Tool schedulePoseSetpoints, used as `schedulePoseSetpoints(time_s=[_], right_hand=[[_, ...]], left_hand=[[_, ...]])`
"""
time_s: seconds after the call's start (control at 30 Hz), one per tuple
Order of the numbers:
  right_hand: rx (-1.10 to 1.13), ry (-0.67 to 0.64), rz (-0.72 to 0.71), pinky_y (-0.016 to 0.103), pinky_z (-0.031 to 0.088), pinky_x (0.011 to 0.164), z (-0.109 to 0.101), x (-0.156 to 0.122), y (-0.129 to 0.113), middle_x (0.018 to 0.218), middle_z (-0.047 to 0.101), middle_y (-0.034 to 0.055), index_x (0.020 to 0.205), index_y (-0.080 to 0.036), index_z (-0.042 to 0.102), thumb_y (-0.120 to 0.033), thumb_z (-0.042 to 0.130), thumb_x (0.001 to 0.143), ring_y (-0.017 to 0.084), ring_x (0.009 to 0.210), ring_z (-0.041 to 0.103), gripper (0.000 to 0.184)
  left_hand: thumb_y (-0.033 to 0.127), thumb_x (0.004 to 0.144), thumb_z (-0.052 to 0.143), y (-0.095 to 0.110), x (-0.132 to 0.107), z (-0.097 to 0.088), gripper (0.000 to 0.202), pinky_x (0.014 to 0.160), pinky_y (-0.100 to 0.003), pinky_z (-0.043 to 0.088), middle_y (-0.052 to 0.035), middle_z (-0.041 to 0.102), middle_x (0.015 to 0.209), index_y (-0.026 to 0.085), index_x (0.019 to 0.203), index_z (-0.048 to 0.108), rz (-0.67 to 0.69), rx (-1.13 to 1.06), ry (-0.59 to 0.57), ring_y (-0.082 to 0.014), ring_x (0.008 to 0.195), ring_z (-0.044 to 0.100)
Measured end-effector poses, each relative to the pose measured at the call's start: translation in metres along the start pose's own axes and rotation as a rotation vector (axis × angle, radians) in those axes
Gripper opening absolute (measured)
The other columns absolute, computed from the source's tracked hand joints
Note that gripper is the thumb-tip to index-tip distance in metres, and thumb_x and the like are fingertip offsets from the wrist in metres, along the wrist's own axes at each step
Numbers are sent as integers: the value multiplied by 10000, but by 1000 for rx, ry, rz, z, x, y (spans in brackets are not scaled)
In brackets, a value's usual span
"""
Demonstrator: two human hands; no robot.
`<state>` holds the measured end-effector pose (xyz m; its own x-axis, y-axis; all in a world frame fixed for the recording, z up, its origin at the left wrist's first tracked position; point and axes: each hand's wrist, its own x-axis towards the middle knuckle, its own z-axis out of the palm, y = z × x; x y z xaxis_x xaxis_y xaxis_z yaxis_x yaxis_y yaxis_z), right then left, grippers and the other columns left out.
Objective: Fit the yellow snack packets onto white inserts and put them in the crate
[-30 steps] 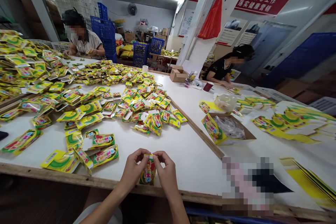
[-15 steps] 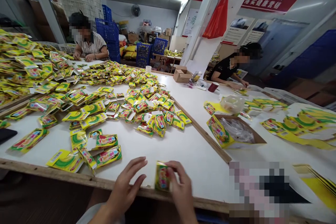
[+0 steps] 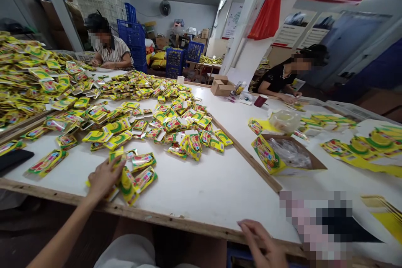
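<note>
Many yellow packets (image 3: 176, 121) across white table (image 3: 201, 184)

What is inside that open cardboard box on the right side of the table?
The open cardboard box holds crumpled clear plastic bags. A printed yellow-green flat pack leans against its left wall. Anything beneath the plastic is covered.

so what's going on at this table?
A person sits at a white table strewn with yellow-green packets. Their left hand rests on a small cluster of packets near the front edge, fingers closing on one. Their right hand is low at the table's edge, open, holding nothing visible. Two other people work on packets at the far side. An open cardboard box sits to the right.
</note>
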<state>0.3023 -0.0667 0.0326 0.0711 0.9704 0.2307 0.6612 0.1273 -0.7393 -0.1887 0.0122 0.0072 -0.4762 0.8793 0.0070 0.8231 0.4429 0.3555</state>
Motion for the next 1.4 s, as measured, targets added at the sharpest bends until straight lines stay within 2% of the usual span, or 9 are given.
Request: schedulePoseSetpoints(time_s=[0.23, 0.3, 0.4, 0.57, 0.67, 0.73, 0.93, 1.13, 1.4], right_hand=[[300, -96, -95, 317, 500, 839, 119, 24, -81, 999, 673, 67, 973, -225, 670, -330, 591, 839, 225, 934, 620, 188], [281, -100, -76, 335, 499, 840, 140, 28, -86, 1039, 658, 69, 1052, -227, 649, -286, 656, 771, 235, 953, 608, 288], [241, -59, -32, 360, 491, 825, 157, 32, -84, 936, 663, 65, 903, -220, 678, -244, 698, 694, 255, 919, 603, 211], [500, -124, 135, 294, 497, 654, 150, 36, -78, 744, 658, 28, 750, -201, 605, -327, 674, 708, 210, 718, 619, 148], [640, -73, 284, 252, 468, 523, 135, 36, -77, 670, 639, -2, 829, -204, 584, -441, 682, 699, 168, 577, 569, 287], [659, -54, 340, 241, 445, 482, 124, 34, -78, 647, 631, -10, 859, -203, 591, -484, 701, 676, 151, 523, 532, 353], [699, -39, 291, 269, 498, 558, 96, 25, -76, 676, 642, 15, 882, -189, 625, -571, 539, 813, 172, 587, 587, 397], [577, 71, 120, 314, 549, 738, 107, 20, -54, 955, 683, 57, 973, -220, 575, -400, 648, 785, 216, 846, 665, 270], [562, -132, 3, 307, 533, 778, 107, 28, -53, 995, 693, 59, 1088, -214, 567, -320, 560, 871, 203, 862, 670, 241]], left_hand=[[537, 918, 343, 97, -48, 44, 511, 976, -544, 349, -163, 505, 1348, 265, 1318, 508, 79, -29, 45, -342, 1246, 456], [526, 921, 348, 111, -54, 52, 502, 1001, -544, 333, -164, 492, 1361, 253, 1309, 511, 116, -86, 34, -335, 1265, 442], [470, 934, 361, 117, -61, 57, 467, 1044, -588, 274, -168, 478, 1373, 225, 1308, 497, 191, -171, 61, -331, 1302, 407], [221, 922, 410, 109, -89, 51, 379, 1090, -543, 293, -143, 420, 1421, 207, 1299, 452, 576, -385, 206, -280, 1351, 349], [32, 860, 366, 114, -114, 47, 462, 1089, -465, 350, -103, 464, 1399, 231, 1262, 474, 929, -452, 100, -225, 1334, 387], [7, 816, 406, 123, -128, 46, 500, 1100, -490, 333, -93, 508, 1368, 233, 1256, 480, 1033, -457, 20, -235, 1306, 424], [132, 870, 494, 155, -142, 51, 372, 953, -427, 491, -95, 634, 1200, 245, 1224, 483, 783, -763, -186, -243, 1107, 597], [257, 900, 516, 170, -144, 64, 463, 911, -378, 514, -112, 613, 1193, 248, 1315, 310, 543, -1217, -471, -226, 1067, 629], [289, 885, 533, 170, -137, 52, 261, 855, -369, 521, -93, 667, 1089, 217, 1135, 548, 521, -1093, -477, -230, 962, 648]])
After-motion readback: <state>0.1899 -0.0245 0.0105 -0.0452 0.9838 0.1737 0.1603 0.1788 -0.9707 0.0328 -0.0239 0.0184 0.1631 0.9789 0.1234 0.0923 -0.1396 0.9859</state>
